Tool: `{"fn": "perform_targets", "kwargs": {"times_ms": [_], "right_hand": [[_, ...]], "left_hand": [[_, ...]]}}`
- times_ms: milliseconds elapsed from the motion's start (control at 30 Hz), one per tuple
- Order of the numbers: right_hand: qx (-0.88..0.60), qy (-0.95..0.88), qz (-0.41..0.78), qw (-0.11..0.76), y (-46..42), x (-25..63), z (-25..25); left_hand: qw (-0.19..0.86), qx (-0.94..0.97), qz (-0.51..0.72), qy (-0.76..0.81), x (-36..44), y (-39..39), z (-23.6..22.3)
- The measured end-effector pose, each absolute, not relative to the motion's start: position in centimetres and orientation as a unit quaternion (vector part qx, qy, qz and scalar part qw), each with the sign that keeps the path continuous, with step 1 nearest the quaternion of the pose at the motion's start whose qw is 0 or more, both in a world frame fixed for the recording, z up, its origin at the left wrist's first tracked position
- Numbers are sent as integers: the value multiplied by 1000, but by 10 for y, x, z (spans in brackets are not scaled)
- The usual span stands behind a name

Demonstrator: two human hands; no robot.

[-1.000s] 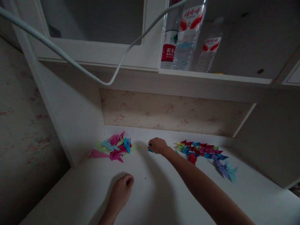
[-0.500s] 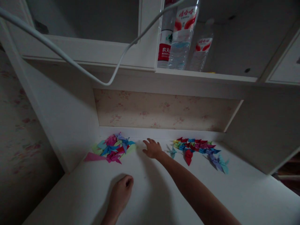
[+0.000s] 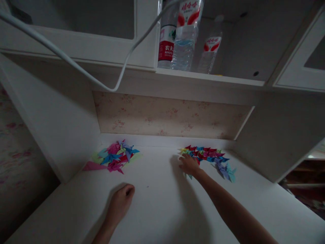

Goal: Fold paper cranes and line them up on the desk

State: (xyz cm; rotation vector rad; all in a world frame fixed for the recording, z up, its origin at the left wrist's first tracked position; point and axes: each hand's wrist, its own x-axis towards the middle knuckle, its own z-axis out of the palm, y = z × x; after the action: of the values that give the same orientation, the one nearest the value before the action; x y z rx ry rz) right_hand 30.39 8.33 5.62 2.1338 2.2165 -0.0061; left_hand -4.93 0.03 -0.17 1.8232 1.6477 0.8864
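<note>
On the worktop (image 3: 157,213), a heap (image 3: 111,158) of paper birds lies at back left, rows (image 3: 210,154) of them at back right. Right hand (image 3: 190,165) at the rows' near left edge; left hand (image 3: 120,200) before the heap. Bottles (image 3: 184,47) stand on the shelf (image 3: 208,78) above.

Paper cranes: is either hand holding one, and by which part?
The curled left hand shows nothing held. The right hand is at the right paper cranes; whether it grips one cannot be told.

I'm wearing the one camera on my head; it's facing forward and down over the white desktop (image 3: 152,213), looking from close by, with my left hand (image 3: 120,202) and right hand (image 3: 190,165) showing below the cupboard (image 3: 88,47).
</note>
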Motion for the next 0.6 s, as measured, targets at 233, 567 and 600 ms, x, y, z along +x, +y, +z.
{"fn": "perform_targets", "kwargs": {"times_ms": [233, 567, 600], "right_hand": [[738, 671, -23, 63, 66, 339, 54], [694, 713, -16, 102, 70, 304, 71], [687, 720, -15, 102, 74, 295, 74]], "left_hand": [[259, 673, 329, 610, -49, -1, -3], [259, 677, 317, 612, -48, -3, 1], [259, 677, 317, 611, -48, -3, 1]]}}
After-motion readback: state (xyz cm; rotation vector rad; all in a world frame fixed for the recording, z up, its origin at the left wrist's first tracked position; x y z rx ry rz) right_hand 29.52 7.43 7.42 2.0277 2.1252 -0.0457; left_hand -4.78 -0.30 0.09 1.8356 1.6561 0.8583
